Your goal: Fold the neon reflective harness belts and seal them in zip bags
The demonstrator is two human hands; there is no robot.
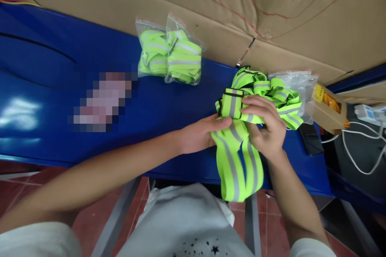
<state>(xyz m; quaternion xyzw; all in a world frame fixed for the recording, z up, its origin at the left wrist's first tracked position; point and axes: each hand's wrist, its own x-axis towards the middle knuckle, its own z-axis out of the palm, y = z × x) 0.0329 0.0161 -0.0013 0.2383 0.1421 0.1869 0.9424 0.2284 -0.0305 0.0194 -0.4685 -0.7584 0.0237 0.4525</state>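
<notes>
Both hands hold a lime-yellow reflective strap (pixel 230 160) with a grey stripe and black buckle pieces. My left hand (pixel 208 130) grips it from the left, thumb lying across the band below a buckle. My right hand (pixel 267 124) is closed on its folded part from the right, fingers bent over the top. A long loop of the band hangs past the table's front edge. Right behind the hands lies a heap of similar reflective straps (pixel 282 94). Parts of both hands' fingers are hidden behind the band.
Two clear zip bags (pixel 183 60) packed with reflective straps stand at the back of the blue table (pixel 169 108). Empty plastic bags (pixel 297 80), a cardboard box (pixel 328 108) and a black phone (pixel 312 140) are on the right, near white cables (pixel 356 160). A blurred-out item (pixel 104 102) lies left.
</notes>
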